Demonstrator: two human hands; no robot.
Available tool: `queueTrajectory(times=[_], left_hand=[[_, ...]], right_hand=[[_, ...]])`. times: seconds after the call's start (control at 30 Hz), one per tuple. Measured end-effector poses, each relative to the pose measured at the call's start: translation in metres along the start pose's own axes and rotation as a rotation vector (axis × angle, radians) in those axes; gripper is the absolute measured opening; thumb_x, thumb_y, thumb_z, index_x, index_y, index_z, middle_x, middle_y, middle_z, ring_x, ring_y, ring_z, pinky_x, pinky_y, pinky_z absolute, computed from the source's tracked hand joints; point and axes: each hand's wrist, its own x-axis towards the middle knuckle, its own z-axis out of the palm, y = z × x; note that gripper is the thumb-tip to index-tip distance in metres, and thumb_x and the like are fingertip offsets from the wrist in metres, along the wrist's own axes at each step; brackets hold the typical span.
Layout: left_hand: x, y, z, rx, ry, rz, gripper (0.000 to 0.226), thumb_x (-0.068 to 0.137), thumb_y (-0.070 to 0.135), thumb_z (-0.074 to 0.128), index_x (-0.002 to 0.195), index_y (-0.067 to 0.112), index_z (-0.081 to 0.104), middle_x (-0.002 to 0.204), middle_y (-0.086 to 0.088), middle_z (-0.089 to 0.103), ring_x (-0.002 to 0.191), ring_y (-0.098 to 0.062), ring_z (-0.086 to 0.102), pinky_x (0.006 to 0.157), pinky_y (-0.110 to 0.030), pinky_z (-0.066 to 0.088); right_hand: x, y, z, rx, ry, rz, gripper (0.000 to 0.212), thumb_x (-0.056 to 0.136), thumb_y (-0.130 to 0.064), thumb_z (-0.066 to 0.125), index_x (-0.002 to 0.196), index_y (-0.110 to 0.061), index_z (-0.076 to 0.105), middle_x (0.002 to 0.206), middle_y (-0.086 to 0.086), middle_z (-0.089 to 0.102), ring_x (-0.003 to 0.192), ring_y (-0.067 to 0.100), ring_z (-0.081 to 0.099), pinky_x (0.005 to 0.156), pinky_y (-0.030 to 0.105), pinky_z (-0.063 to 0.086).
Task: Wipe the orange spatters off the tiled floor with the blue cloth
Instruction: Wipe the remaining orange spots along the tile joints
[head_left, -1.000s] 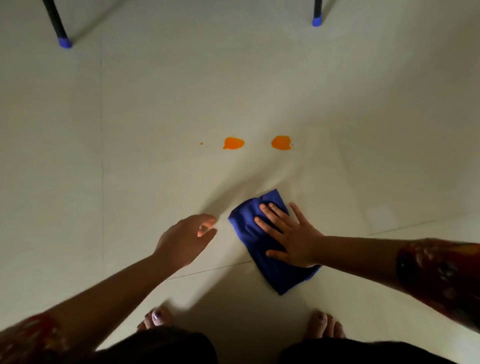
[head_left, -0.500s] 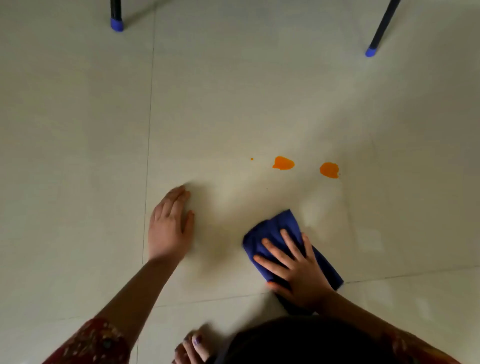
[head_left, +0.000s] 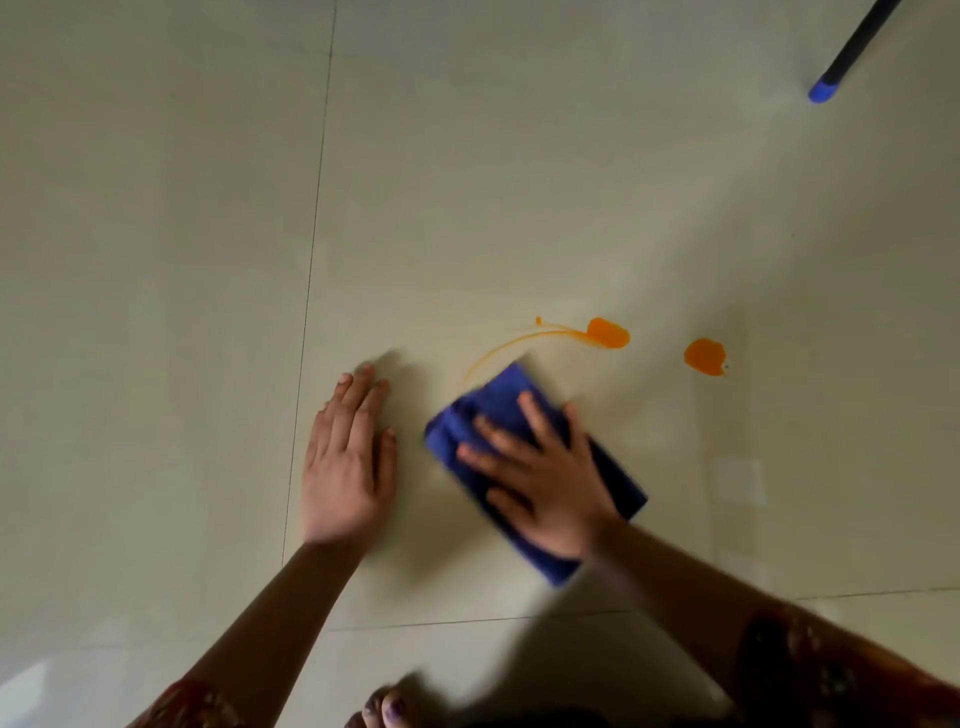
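A folded blue cloth (head_left: 488, 410) lies on the pale tiled floor (head_left: 519, 182). My right hand (head_left: 545, 473) presses flat on it with fingers spread. Beyond the cloth sit two orange spatters: the left spatter (head_left: 608, 332) trails a thin curved orange smear (head_left: 511, 345) down to the cloth's far corner, and the right spatter (head_left: 705, 356) is a separate blob. A tiny orange dot (head_left: 538, 320) lies above the smear. My left hand (head_left: 348, 457) rests flat on the floor, left of the cloth, fingers straight.
A dark furniture leg with a blue foot cap (head_left: 823, 93) stands at the far right. Grout lines run along the left (head_left: 311, 260) and across the near floor (head_left: 467, 621). My toes (head_left: 382, 709) show at the bottom edge.
The cloth swept through the left spatter and drew a curved orange smear from it. My left hand stays flat on the floor. The view shifted, so the left furniture leg is out of sight.
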Motion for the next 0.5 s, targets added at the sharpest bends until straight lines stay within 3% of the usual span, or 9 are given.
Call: queueTrajectory(times=[0.1, 0.17, 0.27, 0.37, 0.43, 0.5], left_hand=[[-0.002, 0.000, 0.001, 0.031, 0.002, 0.005, 0.048, 0.096, 0.019, 0.042, 0.143, 0.010, 0.042, 0.154, -0.005, 0.033, 0.146, -0.019, 0.023, 0.115, -0.045, 0.027], [-0.002, -0.001, 0.003, 0.030, 0.024, 0.006, 0.047, 0.096, 0.018, 0.041, 0.142, 0.008, 0.043, 0.153, -0.006, 0.035, 0.145, -0.020, 0.025, 0.115, -0.044, 0.027], [-0.002, -0.003, 0.002, -0.032, 0.066, -0.020, 0.042, 0.096, 0.018, 0.039, 0.135, 0.003, 0.048, 0.149, -0.009, 0.041, 0.143, -0.022, 0.029, 0.115, -0.042, 0.029], [0.000, -0.004, 0.001, -0.073, 0.067, -0.022, 0.039, 0.096, 0.018, 0.040, 0.129, 0.002, 0.051, 0.147, -0.010, 0.043, 0.141, -0.023, 0.032, 0.115, -0.040, 0.030], [-0.001, -0.002, 0.003, -0.002, 0.049, 0.010, 0.041, 0.095, 0.019, 0.042, 0.133, 0.006, 0.050, 0.149, -0.008, 0.041, 0.142, -0.022, 0.031, 0.115, -0.041, 0.028], [-0.002, -0.001, 0.005, 0.069, 0.036, 0.010, 0.042, 0.095, 0.020, 0.042, 0.136, 0.009, 0.049, 0.151, -0.006, 0.040, 0.143, -0.021, 0.030, 0.115, -0.042, 0.027]], right_hand=[[0.059, 0.030, -0.006, 0.032, 0.099, 0.310, 0.050, 0.096, -0.049, 0.037, 0.146, -0.043, 0.036, 0.158, -0.010, 0.029, 0.147, 0.039, 0.017, 0.110, 0.063, 0.021], [0.093, 0.009, -0.008, 0.080, 0.153, 0.402, 0.053, 0.096, -0.050, 0.038, 0.147, -0.038, 0.037, 0.158, -0.006, 0.029, 0.147, 0.038, 0.019, 0.111, 0.058, 0.024], [0.076, -0.039, -0.004, 0.089, 0.079, 0.078, 0.057, 0.098, -0.050, 0.035, 0.151, -0.030, 0.031, 0.161, -0.001, 0.021, 0.150, 0.028, 0.014, 0.115, 0.048, 0.023], [0.023, -0.025, -0.004, 0.065, -0.049, -0.193, 0.057, 0.099, -0.049, 0.033, 0.153, -0.032, 0.024, 0.163, -0.004, 0.016, 0.150, 0.022, 0.011, 0.116, 0.041, 0.018], [0.024, 0.018, -0.001, 0.014, 0.004, -0.078, 0.056, 0.099, -0.047, 0.033, 0.152, -0.031, 0.029, 0.160, 0.000, 0.024, 0.148, 0.025, 0.020, 0.111, 0.045, 0.027], [0.052, 0.053, -0.003, 0.019, 0.104, 0.218, 0.054, 0.100, -0.044, 0.032, 0.151, -0.026, 0.033, 0.159, 0.004, 0.028, 0.147, 0.028, 0.023, 0.111, 0.048, 0.031]])
